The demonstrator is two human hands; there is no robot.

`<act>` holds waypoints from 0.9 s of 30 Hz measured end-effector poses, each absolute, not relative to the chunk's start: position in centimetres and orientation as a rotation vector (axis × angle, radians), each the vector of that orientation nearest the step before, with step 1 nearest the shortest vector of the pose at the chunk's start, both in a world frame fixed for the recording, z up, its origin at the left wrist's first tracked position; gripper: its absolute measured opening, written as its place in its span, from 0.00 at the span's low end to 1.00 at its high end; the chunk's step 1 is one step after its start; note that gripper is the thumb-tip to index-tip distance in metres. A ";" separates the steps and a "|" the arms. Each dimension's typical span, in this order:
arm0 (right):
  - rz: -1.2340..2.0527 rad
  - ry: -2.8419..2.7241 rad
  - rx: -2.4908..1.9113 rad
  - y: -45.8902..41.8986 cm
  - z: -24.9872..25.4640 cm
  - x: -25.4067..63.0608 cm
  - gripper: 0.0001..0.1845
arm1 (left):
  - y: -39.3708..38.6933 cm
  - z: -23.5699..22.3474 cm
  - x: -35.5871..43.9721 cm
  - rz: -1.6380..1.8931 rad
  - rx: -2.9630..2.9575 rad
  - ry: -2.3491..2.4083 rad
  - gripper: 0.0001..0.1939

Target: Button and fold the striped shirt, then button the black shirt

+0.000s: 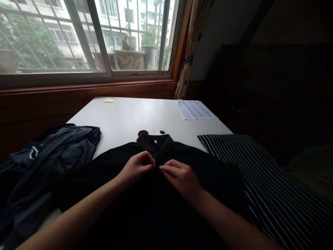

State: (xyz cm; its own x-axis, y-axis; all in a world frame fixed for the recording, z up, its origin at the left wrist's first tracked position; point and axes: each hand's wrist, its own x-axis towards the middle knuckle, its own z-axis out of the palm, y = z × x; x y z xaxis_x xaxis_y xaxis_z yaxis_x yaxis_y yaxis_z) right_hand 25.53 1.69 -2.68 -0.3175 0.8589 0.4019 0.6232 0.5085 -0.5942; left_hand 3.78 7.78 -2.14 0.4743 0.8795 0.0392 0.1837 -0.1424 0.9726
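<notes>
A black collared shirt lies spread front up, its collar pointing away from me. Over the upper front opening, just below the collar, my left hand is closed in a pinch, thumb and forefinger forming a loop. Close to its right, my right hand also pinches, fingertips pointing left. A small gap separates the two sets of fingertips. Whatever sits between them is too small and dark to make out. Just beyond the collar are a brown round object and a white round object with a dark centre.
Dark grey-blue clothing lies heaped at the left. Black-and-white striped fabric covers the right side. On the white table are printed sheets and a yellow sticky note. A barred window stands behind.
</notes>
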 end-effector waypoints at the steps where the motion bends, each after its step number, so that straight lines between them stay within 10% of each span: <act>1: 0.482 -2.012 -1.208 1.8 -2.7 25.4 0.11 | 7.7 -2.1 3.8 0.792 1.635 0.942 0.07; 27: 0.860 -1.716 -1.476 3.3 -1.1 24.3 0.04 | 7.3 -2.4 3.9 0.825 1.834 0.995 0.05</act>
State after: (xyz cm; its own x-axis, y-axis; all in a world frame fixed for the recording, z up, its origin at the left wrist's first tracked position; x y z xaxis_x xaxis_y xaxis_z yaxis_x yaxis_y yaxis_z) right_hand 24.33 3.28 -1.12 -0.1005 0.9910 0.0882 0.5228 0.1280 -0.8428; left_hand 3.94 7.32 -2.42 0.4613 0.8760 0.1410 0.3011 -0.3040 0.9039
